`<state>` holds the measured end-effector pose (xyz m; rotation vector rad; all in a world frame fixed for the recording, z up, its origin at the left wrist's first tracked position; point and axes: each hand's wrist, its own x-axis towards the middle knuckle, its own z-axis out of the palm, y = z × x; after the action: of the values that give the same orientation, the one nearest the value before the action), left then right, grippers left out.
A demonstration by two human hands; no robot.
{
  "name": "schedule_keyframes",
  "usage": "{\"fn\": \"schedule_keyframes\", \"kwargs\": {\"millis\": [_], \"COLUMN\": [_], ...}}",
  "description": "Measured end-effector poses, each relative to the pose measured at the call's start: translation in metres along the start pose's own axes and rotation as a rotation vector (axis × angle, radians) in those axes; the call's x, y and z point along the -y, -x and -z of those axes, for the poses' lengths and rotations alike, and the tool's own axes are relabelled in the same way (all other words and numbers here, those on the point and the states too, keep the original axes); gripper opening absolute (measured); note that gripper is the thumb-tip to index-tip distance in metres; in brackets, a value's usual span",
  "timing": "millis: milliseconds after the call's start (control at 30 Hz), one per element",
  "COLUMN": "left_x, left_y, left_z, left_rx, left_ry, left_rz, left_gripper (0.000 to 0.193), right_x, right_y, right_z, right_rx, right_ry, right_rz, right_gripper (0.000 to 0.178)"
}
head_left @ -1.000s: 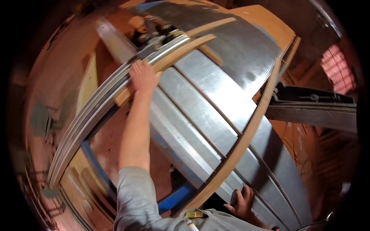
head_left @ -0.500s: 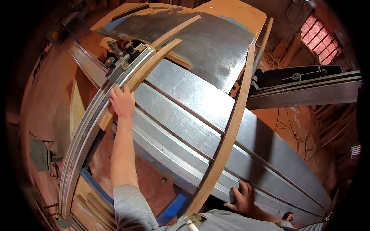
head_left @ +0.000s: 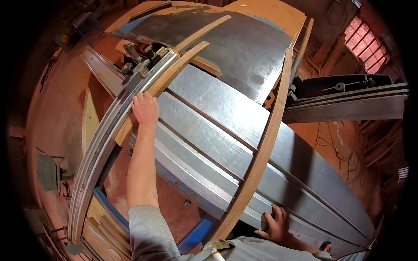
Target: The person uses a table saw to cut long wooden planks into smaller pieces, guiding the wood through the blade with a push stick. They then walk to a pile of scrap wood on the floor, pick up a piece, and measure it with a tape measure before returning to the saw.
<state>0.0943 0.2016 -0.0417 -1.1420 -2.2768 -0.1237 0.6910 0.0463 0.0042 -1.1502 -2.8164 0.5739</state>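
In the head view, the left hand (head_left: 145, 109) lies palm down with its fingers together and pressed flat on a short wooden strip (head_left: 162, 82), not curled round it. The strip runs from just below that hand, under it, and on up and away to the right, and it lies right against a long grey metal rail (head_left: 104, 145) on the hand's outer side. Just beyond the fingertips, a dark metal clamp (head_left: 139, 65) sits on the rail. Beneath the strip and to the right of the left hand spreads a big steel machine table (head_left: 226, 130), crossed by long grooves. The right hand (head_left: 277, 224) is well apart from the left, low and close to the body, with its fingers spread and bent over the near edge of the table; I cannot tell whether it truly grips the edge or only rests there. Just to the left of the right hand starts a long wooden board (head_left: 265, 143), which lies across the table and reaches far away from both hands toward the top of the picture. Beyond the left hand, past the end of the short strip, another thin wooden strip (head_left: 204, 31) lies on the far, darker part of the table. To the right of the long board, well away from both hands, a black metal beam (head_left: 348, 102) sticks out sideways.
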Motion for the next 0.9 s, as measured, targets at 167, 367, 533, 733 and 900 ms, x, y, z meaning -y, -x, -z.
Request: {"fn": "schedule_keyframes", "kwargs": {"millis": [167, 367, 533, 733, 900], "left_x": [-0.006, 0.001, -0.002, 0.028, 0.017], "left_y": [0.0, 0.001, 0.001, -0.011, -0.003], "left_z": [-0.008, 0.001, 0.023, 0.041, 0.033], "left_rx": [-0.047, -0.042, -0.091, 0.23, 0.09], "left_ry": [0.002, -0.019, 0.007, 0.272, 0.154], "left_rz": [-0.051, 0.027, 0.217, 0.234, 0.208], "left_gripper": [0.024, 0.027, 0.054, 0.071, 0.072], "right_x": [-0.004, 0.0, -0.003, -0.005, -0.002], "right_y": [0.003, 0.001, 0.011, 0.012, 0.003], "right_z": [-0.003, -0.003, -0.02, -0.024, -0.004], "right_rx": [0.025, 0.073, 0.005, -0.026, 0.046], "right_ry": [0.022, 0.007, 0.005, -0.033, 0.001], "right_rz": [-0.014, -0.009, 0.038, 0.016, -0.019], "right_gripper": [0.072, 0.074, 0.077, 0.075, 0.075]}}
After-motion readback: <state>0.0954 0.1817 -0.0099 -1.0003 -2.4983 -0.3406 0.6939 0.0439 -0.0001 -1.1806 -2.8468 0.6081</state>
